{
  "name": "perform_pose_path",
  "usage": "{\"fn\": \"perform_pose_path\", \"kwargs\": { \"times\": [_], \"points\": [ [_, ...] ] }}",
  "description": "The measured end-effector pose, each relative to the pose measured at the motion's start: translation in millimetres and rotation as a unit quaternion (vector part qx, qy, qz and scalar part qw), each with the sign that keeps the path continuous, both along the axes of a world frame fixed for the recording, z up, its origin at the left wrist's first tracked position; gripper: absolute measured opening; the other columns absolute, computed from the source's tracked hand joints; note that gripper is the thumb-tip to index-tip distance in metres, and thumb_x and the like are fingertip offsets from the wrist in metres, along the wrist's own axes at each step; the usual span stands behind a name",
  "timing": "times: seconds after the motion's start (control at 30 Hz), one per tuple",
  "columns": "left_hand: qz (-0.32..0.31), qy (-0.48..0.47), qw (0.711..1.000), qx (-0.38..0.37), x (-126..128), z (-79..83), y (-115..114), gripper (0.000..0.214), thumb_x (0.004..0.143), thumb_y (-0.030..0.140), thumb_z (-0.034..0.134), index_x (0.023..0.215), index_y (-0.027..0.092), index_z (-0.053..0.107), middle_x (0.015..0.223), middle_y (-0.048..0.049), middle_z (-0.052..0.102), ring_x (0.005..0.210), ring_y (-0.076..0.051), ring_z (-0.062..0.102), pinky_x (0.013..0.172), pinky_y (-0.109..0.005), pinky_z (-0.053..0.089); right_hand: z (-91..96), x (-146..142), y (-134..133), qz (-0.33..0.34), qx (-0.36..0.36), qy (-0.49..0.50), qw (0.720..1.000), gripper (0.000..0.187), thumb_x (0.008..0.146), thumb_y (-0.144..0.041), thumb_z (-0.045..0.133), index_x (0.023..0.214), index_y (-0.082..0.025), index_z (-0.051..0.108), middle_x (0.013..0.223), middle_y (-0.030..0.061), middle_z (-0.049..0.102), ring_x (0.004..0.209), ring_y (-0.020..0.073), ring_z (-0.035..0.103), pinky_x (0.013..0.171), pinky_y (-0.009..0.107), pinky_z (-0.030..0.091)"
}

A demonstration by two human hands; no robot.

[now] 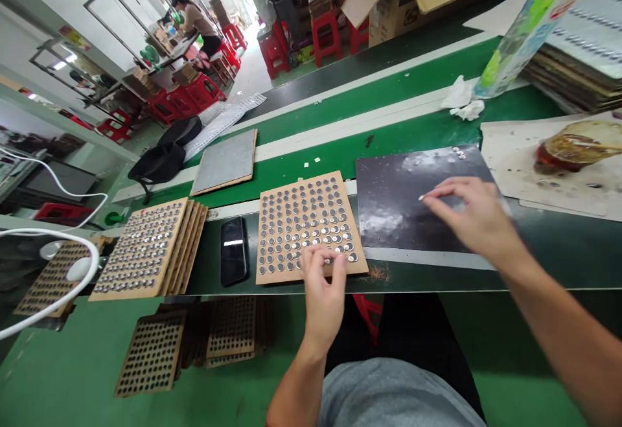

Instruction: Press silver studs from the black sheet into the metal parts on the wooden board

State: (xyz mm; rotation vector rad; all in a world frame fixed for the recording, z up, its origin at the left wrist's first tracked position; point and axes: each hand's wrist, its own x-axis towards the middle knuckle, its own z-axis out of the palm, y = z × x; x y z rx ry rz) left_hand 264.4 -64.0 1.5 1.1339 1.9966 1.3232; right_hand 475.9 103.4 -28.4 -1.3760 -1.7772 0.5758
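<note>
My right hand (473,216) pinches a small pale piece (420,198) between thumb and forefinger, just over a dark sheet (383,187). At the sheet's far right corner lie several small silvery pieces (458,152). Over the near edge of a brown board (276,276), my left hand (323,291) has its thumb and fingertips drawn together; whatever they hold, if anything, is too small to make out. Rows of round dark discs (287,214) fill this board. Small light pieces sit on several discs in its right, nearer part, partly hidden by my left fingers.
Left of the board are a phone (234,251), stacked disc boards (140,252) and a grey panel (226,161). A cup of brown liquid (566,151), crumpled tissue (459,95), a bottle (529,32) and piled plates (578,77) stand right. Other people sit farther off.
</note>
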Motion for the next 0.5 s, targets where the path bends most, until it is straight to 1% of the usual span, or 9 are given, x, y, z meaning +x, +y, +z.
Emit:
{"fn": "perform_pose_path", "kwargs": {
  "times": [0.03, 0.1, 0.17, 0.2, 0.27, 0.33, 0.43, 0.5],
  "points": [
    [-0.018, -0.04, 0.999, 0.008, 8, 2.3, 3, 0.021, 0.094, 0.037, 0.059, 0.081, 0.021, 0.063, 0.098, -0.0053, 0.056, 0.102, -0.021, 0.055, 0.1, -0.038, 0.042, 3.5, -12, -23, 0.033, 0.001, 0.012, 0.999, 0.02, 0.084, -0.038, 0.072, 0.078, -0.018, 0.076, 0.097, 0.0084, 0.07, 0.104, 0.0269, 0.062, 0.098, 0.05, 0.043],
    [-0.041, -0.101, 0.994, 0.016, 19, 6.3, 8, 0.022, 0.093, 0.039, 0.062, 0.081, 0.021, 0.065, 0.097, -0.0048, 0.056, 0.102, -0.02, 0.055, 0.098, -0.035, 0.043, 12.5, -33, -65, 0.085, 0.004, 0.043, 0.995, 0.019, 0.089, -0.04, 0.068, 0.085, -0.023, 0.074, 0.102, 0.0058, 0.068, 0.102, 0.0233, 0.062, 0.096, 0.043, 0.049],
    [-0.054, -0.141, 0.988, 0.019, 24, 9.4, 9, 0.024, 0.092, 0.042, 0.064, 0.082, 0.02, 0.066, 0.098, -0.0048, 0.055, 0.102, -0.02, 0.054, 0.097, -0.035, 0.043, 22.5, -49, -96, 0.109, 0.01, 0.119, 0.987, 0.016, 0.092, -0.038, 0.065, 0.088, -0.023, 0.071, 0.101, 0.0061, 0.066, 0.101, 0.0229, 0.062, 0.091, 0.041, 0.051],
    [-0.059, -0.155, 0.986, 0.022, 25, 10.7, 9, 0.025, 0.092, 0.043, 0.064, 0.082, 0.02, 0.066, 0.097, -0.0049, 0.054, 0.102, -0.02, 0.054, 0.097, -0.035, 0.044, 27.0, -55, -107, 0.114, 0.013, 0.14, 0.984, 0.012, 0.092, -0.035, 0.065, 0.09, -0.024, 0.07, 0.101, 0.006, 0.066, 0.101, 0.0227, 0.062, 0.09, 0.041, 0.052],
    [-0.07, -0.174, 0.982, 0.032, 25, 13.1, 5, 0.028, 0.092, 0.046, 0.064, 0.081, 0.02, 0.066, 0.095, -0.0047, 0.053, 0.1, -0.02, 0.054, 0.096, -0.035, 0.045, 33.5, -61, -119, 0.113, 0.024, 0.162, 0.98, 0.006, 0.092, -0.03, 0.066, 0.092, -0.025, 0.069, 0.1, 0.0059, 0.065, 0.1, 0.0225, 0.061, 0.088, 0.04, 0.052],
    [-0.078, -0.184, 0.979, 0.042, 25, 15.1, 1, 0.03, 0.092, 0.048, 0.064, 0.08, 0.02, 0.064, 0.093, -0.0043, 0.053, 0.098, -0.02, 0.054, 0.094, -0.035, 0.045, 36.4, -64, -123, 0.112, 0.041, 0.162, 0.98, 0.002, 0.092, -0.025, 0.066, 0.093, -0.025, 0.068, 0.099, 0.0058, 0.065, 0.1, 0.0223, 0.06, 0.087, 0.04, 0.052],
    [-0.077, -0.183, 0.979, 0.052, 27, 17.1, -2, 0.031, 0.092, 0.048, 0.064, 0.08, 0.02, 0.063, 0.092, -0.0042, 0.052, 0.097, -0.02, 0.053, 0.094, -0.035, 0.044, 36.1, -65, -126, 0.101, 0.074, 0.151, 0.981, 0.006, 0.092, -0.019, 0.066, 0.095, -0.024, 0.066, 0.099, 0.0057, 0.064, 0.099, 0.0219, 0.06, 0.086, 0.04, 0.052],
    [-0.072, -0.168, 0.981, 0.059, 30, 18.0, -2, 0.03, 0.093, 0.047, 0.063, 0.08, 0.02, 0.062, 0.092, -0.0042, 0.052, 0.097, -0.02, 0.053, 0.093, -0.035, 0.043, 34.6, -68, -130, 0.079, 0.098, 0.143, 0.982, 0.009, 0.091, -0.016, 0.066, 0.095, -0.024, 0.065, 0.098, 0.0059, 0.064, 0.098, 0.0221, 0.059, 0.086, 0.041, 0.052]
  ]
}}
